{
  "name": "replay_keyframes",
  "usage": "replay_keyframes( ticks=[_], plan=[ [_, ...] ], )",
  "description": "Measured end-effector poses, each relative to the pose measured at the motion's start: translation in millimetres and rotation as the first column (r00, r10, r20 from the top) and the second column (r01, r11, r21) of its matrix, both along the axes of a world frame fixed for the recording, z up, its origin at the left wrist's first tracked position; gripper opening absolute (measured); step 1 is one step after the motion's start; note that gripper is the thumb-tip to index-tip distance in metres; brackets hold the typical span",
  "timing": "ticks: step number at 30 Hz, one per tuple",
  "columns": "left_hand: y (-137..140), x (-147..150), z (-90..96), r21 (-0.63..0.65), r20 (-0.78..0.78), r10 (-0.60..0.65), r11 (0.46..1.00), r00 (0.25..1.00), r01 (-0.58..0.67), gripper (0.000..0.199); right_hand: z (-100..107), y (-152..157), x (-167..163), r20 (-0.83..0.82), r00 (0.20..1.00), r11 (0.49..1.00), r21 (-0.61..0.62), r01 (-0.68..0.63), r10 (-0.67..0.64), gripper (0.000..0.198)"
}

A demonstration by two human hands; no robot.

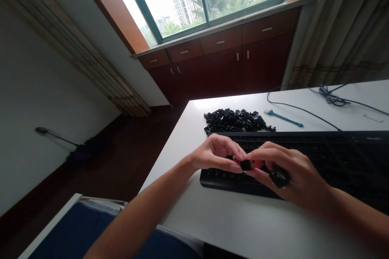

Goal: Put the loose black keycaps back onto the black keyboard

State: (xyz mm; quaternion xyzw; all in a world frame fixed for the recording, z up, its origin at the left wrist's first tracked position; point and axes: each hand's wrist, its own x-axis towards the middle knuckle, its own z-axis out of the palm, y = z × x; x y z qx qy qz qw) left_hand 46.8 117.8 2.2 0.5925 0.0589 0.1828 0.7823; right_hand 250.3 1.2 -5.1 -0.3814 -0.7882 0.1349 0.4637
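Note:
Over the left part of a black keyboard (182,183), my hands meet at the fingertips around one small black keycap (245,165). My left hand (217,153) pinches its left side between thumb and fingers. From the right, the fingertips of my right hand (291,170) touch the same keycap. A dark, roundish-ended object (280,177) also sits in my right hand, against the palm; its kind is unclear. Just behind the keyboard lies a heap of loose black keycaps (232,119). My hands and forearms hide part of the keys.
A blue stick-like tool with a pale bristly tip (285,118) lies behind the keyboard on the white table (219,218). A black cable (306,109) runs across the back right, near a thin bent wire (373,119). A blue-covered chair (73,230) stands at lower left.

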Motion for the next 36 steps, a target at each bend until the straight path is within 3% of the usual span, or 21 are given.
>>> replay_keyframes(
  ticks=[11,27,36],
  plan=[
    [-1.2,1.7,3.2,-0.041,-0.079,0.019,0.999,0.997,-0.023,0.021,4.6,-0.9,-1.1,0.011,1.0,1.0,-0.028,0.001,0.0,0.034],
    [-1.1,1.1,4.0,-0.068,-0.078,-0.022,0.998,0.997,0.017,0.02,0.3,-0.3,0.9,0.03,0.999,1.0,-0.002,-0.024,0.024,0.037],
    [2.2,0.6,3.0,0.058,0.0,-0.04,0.998,0.999,0.04,0.018,-0.2,-0.2,0.5,0.032,0.999,1.0,0.002,-0.023,0.023,0.038]
  ],
)
